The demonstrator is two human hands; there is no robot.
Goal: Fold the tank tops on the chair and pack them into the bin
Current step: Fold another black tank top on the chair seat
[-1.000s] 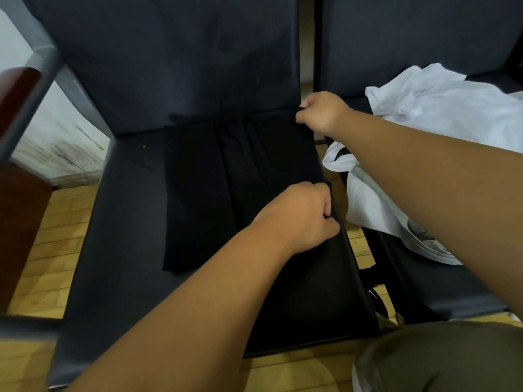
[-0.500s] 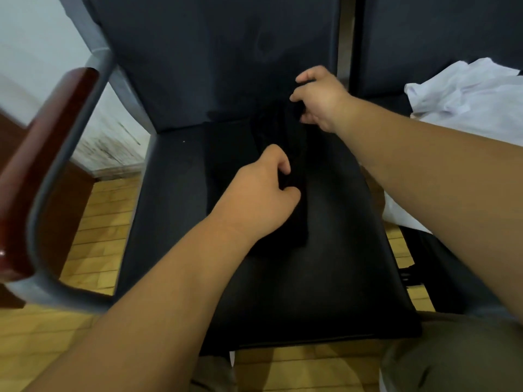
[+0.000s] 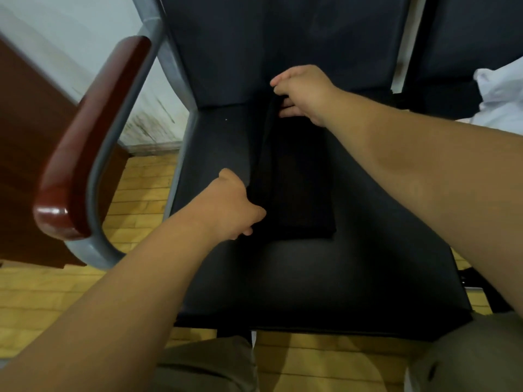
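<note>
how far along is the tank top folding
Done: the black top lies on the chair, folded to a narrow strip. In hand: the left hand grips its near left edge; the right hand is at its far end, grip unclear. Left: further folds, the white clothes on the next seat, and packing; no bin in view.

Surroundings, seen from beside the person. A pale wall [image 3: 70, 38] stood at upper left, streaked with dark stains [image 3: 147, 123] just above its grey baseboard [image 3: 155, 147]. A dark brown wooden panel [image 3: 25, 123], blurred and cut off by the left edge, stood against that wall. Yellow wood-plank flooring [image 3: 135, 193] ran from the baseboard toward the viewer, its boards laid crosswise with dark seams between them.
</note>
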